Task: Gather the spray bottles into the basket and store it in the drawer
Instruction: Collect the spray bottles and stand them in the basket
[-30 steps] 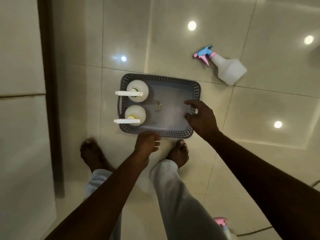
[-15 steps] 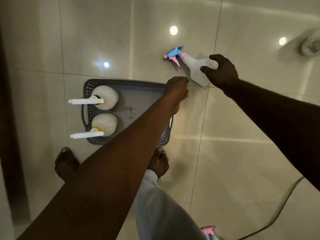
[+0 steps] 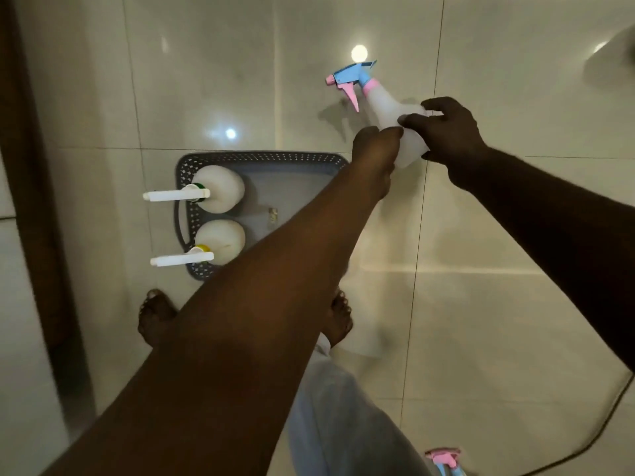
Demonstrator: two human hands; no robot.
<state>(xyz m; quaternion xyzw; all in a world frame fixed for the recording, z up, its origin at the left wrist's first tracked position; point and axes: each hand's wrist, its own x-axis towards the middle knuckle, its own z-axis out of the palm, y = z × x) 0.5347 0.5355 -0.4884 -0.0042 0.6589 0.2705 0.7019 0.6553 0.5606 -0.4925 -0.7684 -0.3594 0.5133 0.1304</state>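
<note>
The third bottle (image 3: 391,115) is being picked up at 1 o'clock of the basket (image 3: 261,158) — right hand (image 3: 446,132) closed around its body, left hand (image 3: 376,149) touching its side, grip unclear — so next it needs lifting into the free half beside the two bottles (image 3: 220,214).

Four white plastic spray bottles: two upright inside the basket, one green-collared (image 3: 220,188), one yellow-collared (image 3: 221,240); two with pink-and-blue trigger heads, one held (image 3: 385,108), one at the bottom edge (image 3: 445,462). One grey perforated plastic basket (image 3: 261,158). Two hands.
</note>
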